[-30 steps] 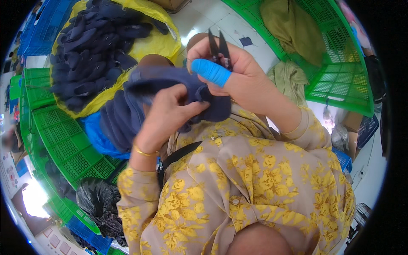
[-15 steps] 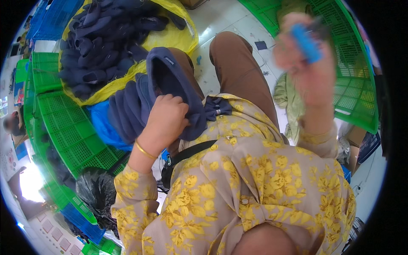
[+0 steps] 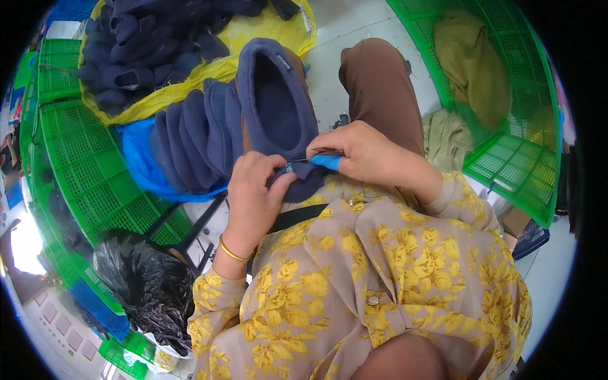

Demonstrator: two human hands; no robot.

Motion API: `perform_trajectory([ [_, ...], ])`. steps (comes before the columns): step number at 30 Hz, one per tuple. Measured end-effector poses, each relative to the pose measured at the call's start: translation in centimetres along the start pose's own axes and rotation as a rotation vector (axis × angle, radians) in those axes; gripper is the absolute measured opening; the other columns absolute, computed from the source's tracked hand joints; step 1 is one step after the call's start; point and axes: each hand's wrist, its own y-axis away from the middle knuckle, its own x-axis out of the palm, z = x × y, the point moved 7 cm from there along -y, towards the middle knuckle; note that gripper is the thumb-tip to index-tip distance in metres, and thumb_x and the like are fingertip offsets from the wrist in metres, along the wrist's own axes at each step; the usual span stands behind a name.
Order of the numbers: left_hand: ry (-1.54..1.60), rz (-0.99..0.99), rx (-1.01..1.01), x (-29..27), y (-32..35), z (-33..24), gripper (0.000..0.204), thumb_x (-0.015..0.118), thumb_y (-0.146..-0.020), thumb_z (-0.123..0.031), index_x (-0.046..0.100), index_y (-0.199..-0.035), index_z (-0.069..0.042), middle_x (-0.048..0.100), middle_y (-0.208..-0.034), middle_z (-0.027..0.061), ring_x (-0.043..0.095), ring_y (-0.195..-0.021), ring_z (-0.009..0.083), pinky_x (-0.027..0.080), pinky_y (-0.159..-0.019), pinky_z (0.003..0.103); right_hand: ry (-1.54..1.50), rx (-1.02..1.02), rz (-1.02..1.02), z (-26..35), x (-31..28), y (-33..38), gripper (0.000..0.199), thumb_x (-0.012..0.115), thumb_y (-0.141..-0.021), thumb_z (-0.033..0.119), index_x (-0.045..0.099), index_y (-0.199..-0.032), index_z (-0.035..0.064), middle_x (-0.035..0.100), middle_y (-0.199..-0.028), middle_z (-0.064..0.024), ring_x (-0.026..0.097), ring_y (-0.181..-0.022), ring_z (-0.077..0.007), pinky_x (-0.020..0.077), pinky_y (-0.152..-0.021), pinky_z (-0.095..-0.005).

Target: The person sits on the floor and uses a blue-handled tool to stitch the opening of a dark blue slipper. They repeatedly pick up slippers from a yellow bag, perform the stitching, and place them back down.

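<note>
A navy slipper (image 3: 311, 117) lies on my left thigh with its opening facing up. At its near end, my left hand (image 3: 253, 193) is closed, pinching a small navy fabric bow (image 3: 304, 171) with a shiny piece at its middle. My right hand (image 3: 373, 155) is closed beside it, with a blue wrap (image 3: 325, 162) around the thumb. Between its fingers is a small dark tool (image 3: 330, 152), partly hidden, with a thin metal tip by the bow. Its exact kind does not show. Several more navy slippers (image 3: 193, 136) stand stacked against this one on the left.
A yellow sack (image 3: 253, 35) heaped with navy slippers (image 3: 142, 50) lies at the far left. Green plastic crates (image 3: 85, 158) line the left side; another green crate (image 3: 525, 139) at right holds olive cloth (image 3: 472, 69). A black plastic bag (image 3: 142, 278) sits by my left elbow.
My right hand has come down from the upper right to the slipper's near end. My left hand has left the slipper's opening and taken hold of the bow that lay on my lap.
</note>
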Motion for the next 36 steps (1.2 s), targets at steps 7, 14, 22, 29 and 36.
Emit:
perform_trajectory([
  [7, 0.169, -0.002, 0.02, 0.3, 0.3, 1.1, 0.02, 0.075, -0.072, 0.002, 0.067, -0.089, -0.002, 0.054, -0.079, 0.0039, 0.05, -0.074, 0.0162, 0.042, -0.067, 0.027, -0.031, -0.023, 0.078, 0.1, 0.3, -0.2, 0.024, 0.058, -0.081, 0.002, 0.068, -0.102, 0.0051, 0.068, -0.089, -0.018, 0.065, -0.081, -0.035, 0.0507, -0.073, -0.0374],
  [14, 0.225, -0.005, -0.001, 0.1, 0.4, 1.8, 0.02, 0.075, -0.071, 0.003, 0.067, -0.088, -0.002, 0.057, -0.081, 0.0033, 0.051, -0.076, 0.0155, 0.043, -0.069, 0.026, -0.116, 0.002, 0.066, -0.5, -1.5, -0.7, 0.018, 0.059, -0.086, 0.007, 0.068, -0.101, 0.0055, 0.069, -0.085, -0.0107, 0.066, -0.078, -0.0225, 0.0504, -0.073, -0.0335],
  [22, 0.177, 0.014, 0.028, -0.5, 0.2, 1.6, 0.019, 0.076, -0.071, 0.001, 0.067, -0.087, -0.003, 0.058, -0.079, 0.0034, 0.052, -0.075, 0.0165, 0.044, -0.069, 0.027, -0.799, -0.04, -0.908, -6.4, -19.9, 5.1, 0.028, 0.05, -0.093, 0.007, 0.059, -0.119, 0.0028, 0.039, -0.068, 0.0063, 0.029, -0.054, -0.0031, 0.0255, -0.049, -0.0209],
  [29, 0.219, 0.01, 0.007, -0.4, 0.1, 2.2, 0.019, 0.076, -0.071, 0.001, 0.068, -0.087, -0.004, 0.058, -0.079, 0.003, 0.051, -0.075, 0.0159, 0.042, -0.07, 0.027, -0.235, -0.081, -0.367, 0.5, -8.0, 1.0, 0.017, 0.061, -0.089, 0.009, 0.067, -0.105, 0.0059, 0.063, -0.085, -0.0004, 0.057, -0.075, -0.0123, 0.0461, -0.07, -0.0281],
  [36, 0.249, 0.015, -0.007, -0.8, 0.3, 2.6, 0.017, 0.075, -0.071, -0.001, 0.068, -0.085, -0.006, 0.058, -0.079, 0.004, 0.052, -0.076, 0.0203, 0.042, -0.068, 0.031, -0.064, -0.085, 0.05, 1.7, 1.0, -0.9, 0.031, 0.057, -0.075, -0.002, 0.067, -0.103, 0.0046, 0.066, -0.084, -0.0174, 0.064, -0.076, -0.0339, 0.0502, -0.069, -0.037],
])
